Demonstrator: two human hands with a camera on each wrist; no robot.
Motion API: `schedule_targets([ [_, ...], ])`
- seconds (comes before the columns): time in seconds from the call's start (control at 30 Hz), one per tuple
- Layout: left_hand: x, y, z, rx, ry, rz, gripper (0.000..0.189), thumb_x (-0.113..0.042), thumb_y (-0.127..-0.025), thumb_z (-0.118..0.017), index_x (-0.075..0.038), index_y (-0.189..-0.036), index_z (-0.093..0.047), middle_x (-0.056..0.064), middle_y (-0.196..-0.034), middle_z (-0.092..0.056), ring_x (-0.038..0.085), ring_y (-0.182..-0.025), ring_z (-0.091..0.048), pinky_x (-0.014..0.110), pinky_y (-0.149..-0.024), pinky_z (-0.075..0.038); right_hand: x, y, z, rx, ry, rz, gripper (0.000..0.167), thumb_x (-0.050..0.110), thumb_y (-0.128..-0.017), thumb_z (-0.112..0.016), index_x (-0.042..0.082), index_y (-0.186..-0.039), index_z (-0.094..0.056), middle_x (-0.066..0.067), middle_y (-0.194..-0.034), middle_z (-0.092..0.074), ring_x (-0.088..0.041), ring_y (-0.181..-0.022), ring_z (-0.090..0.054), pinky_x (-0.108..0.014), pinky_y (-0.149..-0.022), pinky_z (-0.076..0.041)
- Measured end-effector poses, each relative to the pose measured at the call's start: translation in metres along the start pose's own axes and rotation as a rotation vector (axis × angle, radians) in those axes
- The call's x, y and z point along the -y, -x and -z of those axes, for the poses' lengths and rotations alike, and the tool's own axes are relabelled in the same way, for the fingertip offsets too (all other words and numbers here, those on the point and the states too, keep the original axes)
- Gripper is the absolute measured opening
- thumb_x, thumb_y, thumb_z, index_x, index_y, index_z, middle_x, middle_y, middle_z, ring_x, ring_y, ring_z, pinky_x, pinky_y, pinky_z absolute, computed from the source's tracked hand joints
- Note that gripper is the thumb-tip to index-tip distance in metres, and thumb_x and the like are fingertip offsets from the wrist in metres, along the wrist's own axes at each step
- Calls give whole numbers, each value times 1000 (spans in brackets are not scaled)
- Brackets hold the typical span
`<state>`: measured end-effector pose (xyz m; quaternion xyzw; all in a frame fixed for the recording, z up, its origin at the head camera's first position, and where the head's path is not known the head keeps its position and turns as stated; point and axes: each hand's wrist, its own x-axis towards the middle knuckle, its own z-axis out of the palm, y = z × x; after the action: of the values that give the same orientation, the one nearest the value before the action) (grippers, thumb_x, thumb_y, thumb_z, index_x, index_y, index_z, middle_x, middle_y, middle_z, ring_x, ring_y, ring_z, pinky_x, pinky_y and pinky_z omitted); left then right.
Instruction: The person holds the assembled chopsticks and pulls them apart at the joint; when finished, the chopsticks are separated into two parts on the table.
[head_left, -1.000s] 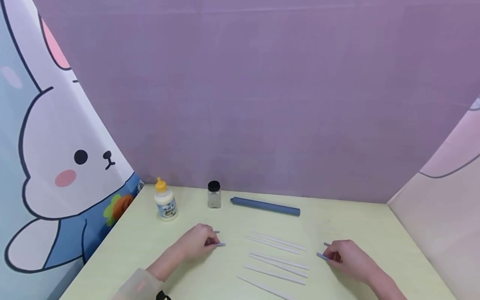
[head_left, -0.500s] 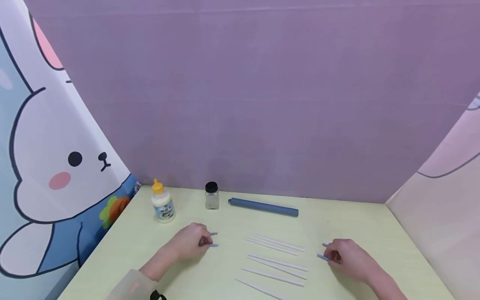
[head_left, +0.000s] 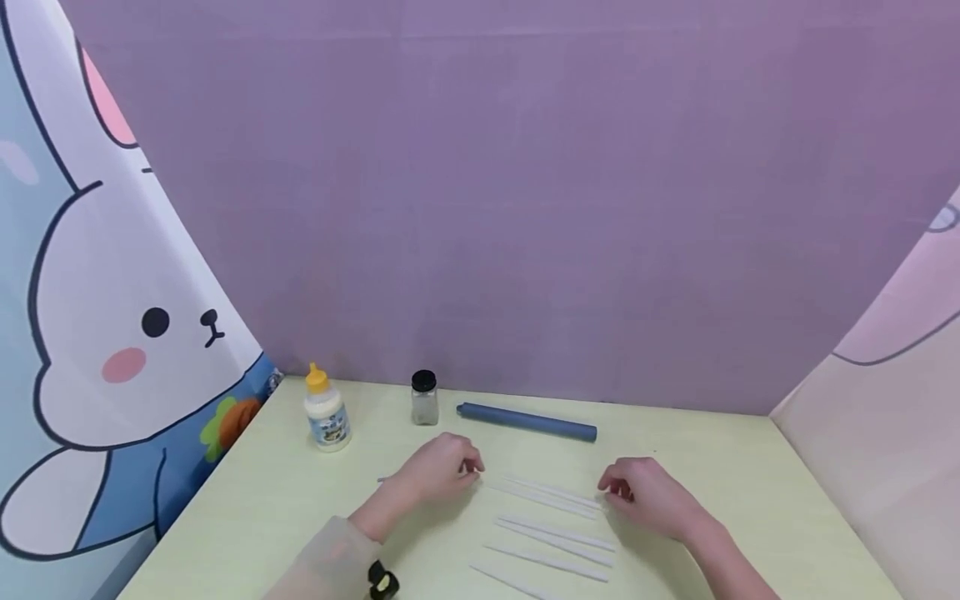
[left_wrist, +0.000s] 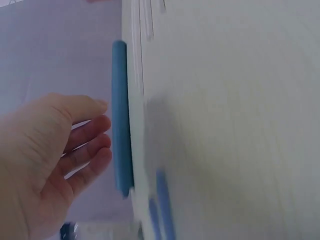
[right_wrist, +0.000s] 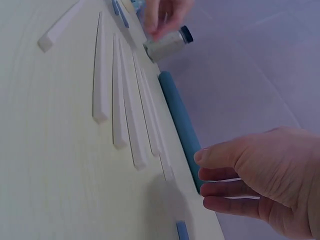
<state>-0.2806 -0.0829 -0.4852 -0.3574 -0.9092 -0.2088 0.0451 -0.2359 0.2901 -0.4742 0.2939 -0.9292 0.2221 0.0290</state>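
My left hand hovers just left of several white tapered chopsticks, its fingers loosely bent around nothing. Two short blue sticks lie on the table below that hand in the left wrist view. The forearm mostly hides them in the head view, where one blue stick end shows. My right hand, also holding nothing, is over the right ends of the upper chopsticks with thumb and fingers apart. In the right wrist view, part of another blue stick shows at the bottom edge.
Along the back of the table stand a white glue bottle with a yellow cap and a clear jar with a black lid. A thick blue cylinder lies right of them. A purple curtain hangs behind.
Both hands have released the short blue sticks that they pinched earlier. The left hand has moved right and the right hand left, toward the white chopsticks.
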Motion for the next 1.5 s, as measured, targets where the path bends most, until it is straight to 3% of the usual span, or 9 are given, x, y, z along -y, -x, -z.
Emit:
schedule_targets([
  [0.2, -17, -27, -27, -44, 13, -40, 8, -7, -94, -76, -11, -97, -82, -2, -90, -77, 4, -82, -65, 19, -78, -55, 9, -19, -14, 8, 1, 56, 7, 2, -91, -77, 8, -96, -78, 9, -82, -68, 6, -74, -57, -20, -66, -54],
  [0.33, -20, -38, -43, -6, 0, -33, 9, -11, -95, -76, -15, -96, -84, -7, -90, -77, 2, -84, -64, 17, -80, -54, 15, -27, -23, 24, 1, 87, 9, 1, -91, -78, 9, -93, -78, 8, -81, -69, 4, -73, -59, -19, -65, -54],
  [0.5, -21, -42, -49, 22, -40, -32, 10, -11, -94, -78, -18, -91, -85, -10, -88, -78, 2, -85, -66, 19, -85, -55, 22, -31, -31, 22, 2, 103, 12, -2, -88, -79, 10, -89, -77, 7, -79, -69, 2, -72, -60, -19, -65, -54],
  [0.73, -23, -42, -44, 62, -32, -13, 11, -11, -95, -76, -17, -87, -79, -9, -85, -73, 1, -81, -62, 18, -80, -54, 26, -34, -39, 7, 25, 57, 16, -3, -88, -79, 13, -85, -74, 8, -80, -65, 4, -72, -54, -20, -65, -52],
  [0.97, -34, -40, -34, 119, 39, -20, 10, -9, -93, -65, -18, -96, -61, -12, -74, -52, 1, -64, -46, 17, -63, -42, 40, -40, -30, -30, 62, 119, 20, -8, -94, -67, 12, -91, -60, 8, -85, -50, 0, -77, -43, -21, -66, -44],
  [1.1, -48, -36, -24, 94, -39, -75, 5, -19, -105, -58, -18, -103, -63, -13, -68, -50, 1, -59, -46, 19, -60, -40, 54, -43, -16, -17, 30, 151, 17, -6, -99, -60, 11, -96, -57, 7, -88, -48, -1, -77, -42, -21, -68, -44],
  [1.2, -56, -31, -13, 69, -128, -93, 17, -25, -109, -54, -20, -94, -60, -13, -63, -44, 2, -56, -42, 19, -56, -36, 64, -44, -6, 19, -22, 171, 14, -4, -102, -56, 10, -100, -57, 8, -85, -51, 2, -70, -41, -20, -66, -44],
  [1.33, -64, -24, 3, 41, -212, -133, 28, -26, -109, -52, -20, -81, -51, -12, -60, -37, 3, -52, -36, 20, -51, -29, 74, -44, 5, 26, -51, 211, 13, 1, -105, -57, 13, -107, -63, 9, -88, -62, 5, -67, -42, -19, -65, -46],
  [1.5, -70, -20, 14, 4, -253, -188, 23, -19, -105, -52, -20, -82, -52, -12, -59, -36, 2, -49, -33, 19, -49, -25, 82, -45, 8, -36, -4, 266, 13, 8, -104, -64, 18, -107, -72, 14, -94, -70, 6, -75, -52, -20, -72, -52],
])
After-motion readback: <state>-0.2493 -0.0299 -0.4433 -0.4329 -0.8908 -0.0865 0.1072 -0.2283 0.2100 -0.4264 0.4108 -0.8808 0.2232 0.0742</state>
